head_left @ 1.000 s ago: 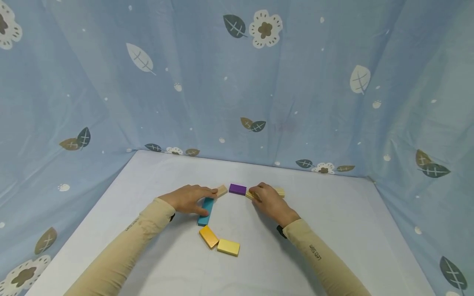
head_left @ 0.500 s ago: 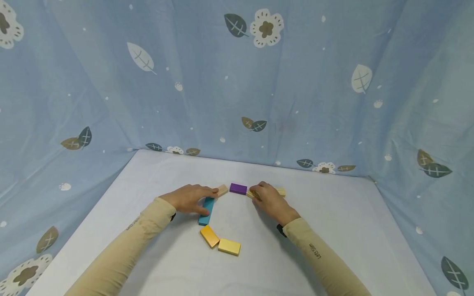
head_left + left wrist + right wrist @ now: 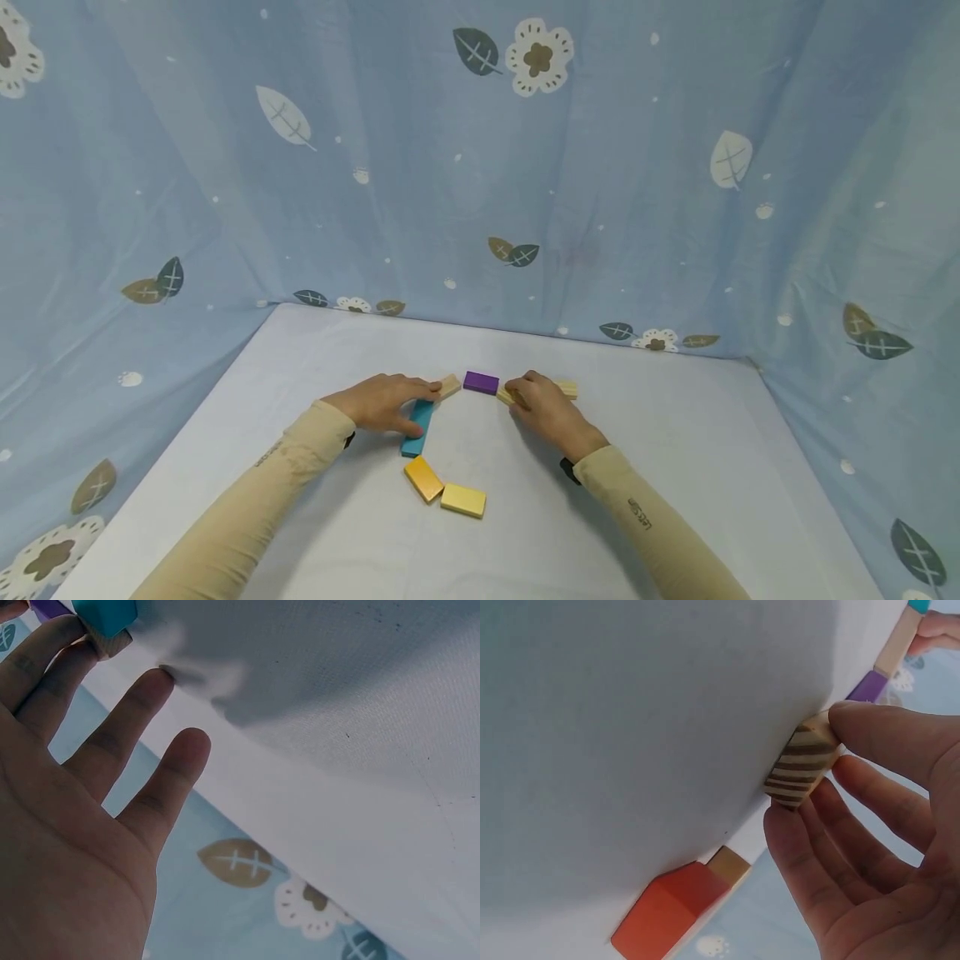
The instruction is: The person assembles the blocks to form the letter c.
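In the head view my left hand (image 3: pixel 382 404) reaches over the far end of the teal block (image 3: pixel 415 440), its thumb on that block. Its index fingertip lies on a pale wooden block (image 3: pixel 450 387); in the left wrist view the ring and little fingers extend past the blocks. My right hand (image 3: pixel 553 414) pinches a brown-striped wooden block (image 3: pixel 802 766) between thumb and fingers. Pale wood shows beside that block, right of the purple block (image 3: pixel 481 382). In the right wrist view an orange-red block (image 3: pixel 664 911) lies beyond the fingers; my hand hides it from the head view.
An orange-yellow block (image 3: pixel 423 480) and a yellow block (image 3: pixel 462 501) lie nearer me, continuing a curved row on the white tabletop (image 3: pixel 675 467). Another pale block (image 3: pixel 567 389) shows behind my right hand. A blue patterned curtain (image 3: pixel 375 208) surrounds the back and sides.
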{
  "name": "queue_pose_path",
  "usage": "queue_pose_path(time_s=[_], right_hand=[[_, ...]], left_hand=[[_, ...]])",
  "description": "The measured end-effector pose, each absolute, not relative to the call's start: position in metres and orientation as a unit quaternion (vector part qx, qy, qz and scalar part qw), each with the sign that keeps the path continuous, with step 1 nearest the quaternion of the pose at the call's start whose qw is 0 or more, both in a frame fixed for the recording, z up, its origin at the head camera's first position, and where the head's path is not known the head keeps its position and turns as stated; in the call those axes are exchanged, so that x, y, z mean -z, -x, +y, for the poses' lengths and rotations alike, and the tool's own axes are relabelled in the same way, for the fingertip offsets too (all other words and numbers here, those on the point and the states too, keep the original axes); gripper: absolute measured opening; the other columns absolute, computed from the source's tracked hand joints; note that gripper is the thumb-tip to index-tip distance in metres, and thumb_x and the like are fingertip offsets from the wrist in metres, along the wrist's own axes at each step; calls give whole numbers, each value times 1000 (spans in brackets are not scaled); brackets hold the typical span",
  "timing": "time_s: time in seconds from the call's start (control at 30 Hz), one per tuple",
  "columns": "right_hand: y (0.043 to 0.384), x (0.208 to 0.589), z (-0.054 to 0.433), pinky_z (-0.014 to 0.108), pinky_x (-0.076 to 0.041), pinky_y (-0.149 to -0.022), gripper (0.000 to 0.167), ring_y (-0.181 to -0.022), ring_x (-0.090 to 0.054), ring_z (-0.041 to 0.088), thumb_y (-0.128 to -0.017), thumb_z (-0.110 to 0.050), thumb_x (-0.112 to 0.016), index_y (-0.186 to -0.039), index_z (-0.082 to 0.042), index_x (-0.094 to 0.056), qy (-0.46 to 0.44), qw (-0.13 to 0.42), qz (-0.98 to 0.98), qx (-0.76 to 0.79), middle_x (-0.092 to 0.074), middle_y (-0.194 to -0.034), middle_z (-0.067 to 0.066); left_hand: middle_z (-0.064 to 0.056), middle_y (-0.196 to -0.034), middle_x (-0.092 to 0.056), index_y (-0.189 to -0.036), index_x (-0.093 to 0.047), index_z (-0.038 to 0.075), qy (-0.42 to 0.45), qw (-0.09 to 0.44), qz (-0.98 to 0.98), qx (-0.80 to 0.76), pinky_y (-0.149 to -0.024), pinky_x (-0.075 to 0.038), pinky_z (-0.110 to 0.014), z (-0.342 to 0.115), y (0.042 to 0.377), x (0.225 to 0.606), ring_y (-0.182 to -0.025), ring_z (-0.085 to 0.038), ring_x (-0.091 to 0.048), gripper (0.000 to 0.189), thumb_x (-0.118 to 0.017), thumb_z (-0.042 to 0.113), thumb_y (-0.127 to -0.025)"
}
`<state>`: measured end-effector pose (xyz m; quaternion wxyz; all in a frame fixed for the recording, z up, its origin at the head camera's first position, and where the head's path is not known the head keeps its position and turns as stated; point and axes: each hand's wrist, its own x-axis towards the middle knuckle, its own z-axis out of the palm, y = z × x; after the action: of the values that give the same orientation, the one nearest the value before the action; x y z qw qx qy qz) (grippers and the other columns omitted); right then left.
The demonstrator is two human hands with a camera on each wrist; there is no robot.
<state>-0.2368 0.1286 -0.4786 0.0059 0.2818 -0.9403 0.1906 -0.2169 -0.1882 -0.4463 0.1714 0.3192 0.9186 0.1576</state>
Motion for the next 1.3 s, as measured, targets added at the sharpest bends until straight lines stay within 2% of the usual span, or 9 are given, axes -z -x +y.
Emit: queue_pose_path(time_s=[0.4, 0.87, 1.1, 1.3], right_hand=[[235, 480, 123, 35, -57, -82, 36, -96, -65, 22, -90, -13, -79, -124, -4, -69, -269, 9, -943, -194, -65, -110, 11], [235, 479, 125, 37, -57, -87, 35, -100, -66, 25, -91, -10, -78, -124, -4, -69, -268, 17, -944, -191, -66, -110, 12], [237, 480, 125, 37, -56, -89, 35, -103, -65, 26, -91, -9, -77, -125, -3, -69, -263, 11, -946, -191, -65, -112, 13], [237, 481, 126, 37, -56, -88, 35, -101, -65, 25, -91, -10, -78, -124, -4, -69, -262, 17, -945, -196, -65, -111, 12]], left_hand=[[-3, -159, -42, -148, -53, 11, -320, 172, 919, -155, -114, -36, -56, -189, 216, 446, -139, -35, -45, 65, -76, 36, -92], [-3, -159, -41, -149, -53, 12, -319, 176, 918, -155, -116, -34, -56, -188, 217, 446, -141, -35, -43, 65, -76, 36, -93], [-6, -158, -43, -148, -54, 10, -328, 170, 916, -155, -114, -35, -57, -188, 217, 445, -139, -38, -45, 65, -76, 35, -92], [-4, -159, -42, -149, -53, 11, -323, 174, 918, -151, -115, -35, -55, -189, 218, 447, -140, -35, -44, 66, -76, 37, -92]])
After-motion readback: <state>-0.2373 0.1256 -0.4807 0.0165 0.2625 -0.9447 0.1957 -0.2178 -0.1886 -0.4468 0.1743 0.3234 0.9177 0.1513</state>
